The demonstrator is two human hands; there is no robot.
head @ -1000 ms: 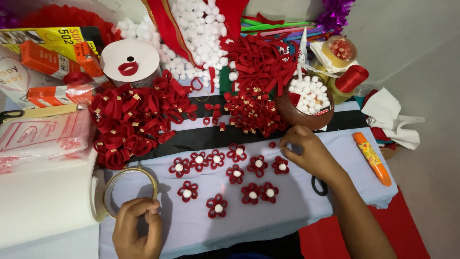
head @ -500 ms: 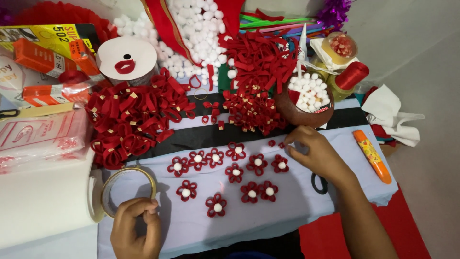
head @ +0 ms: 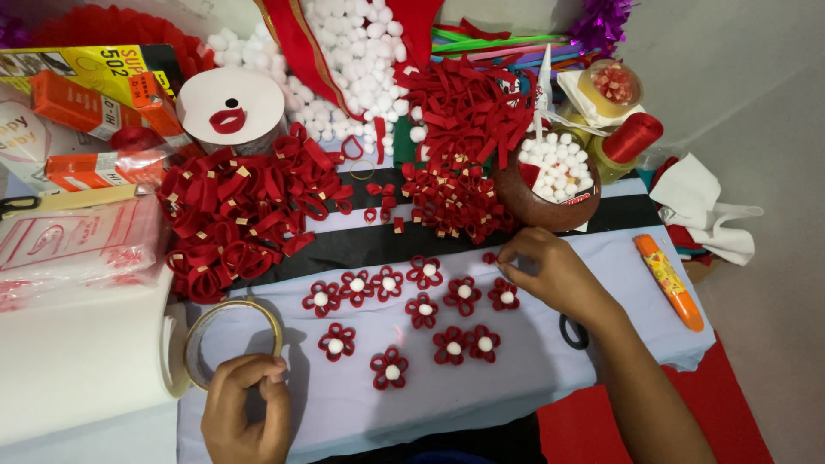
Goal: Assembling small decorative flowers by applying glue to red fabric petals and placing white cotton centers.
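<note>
Your right hand point(head: 554, 273) pinches a small red loop point(head: 489, 257), light and soft; grip its edges; left hand point(head: 245, 411) fingers curl by the tape ring point(head: 232, 342).

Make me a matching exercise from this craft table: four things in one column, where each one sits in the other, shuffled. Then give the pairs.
Things
1. orange glue pen with a green tip
2. brown bowl of white pompoms
3. ring of cream tape
4. white round disc with red paper lips

Places
A. just above the left hand
B. far right edge of the pale cloth
C. upper left, beside the orange boxes
D. just beyond the right hand

Pairs: 1-B, 2-D, 3-A, 4-C
</note>
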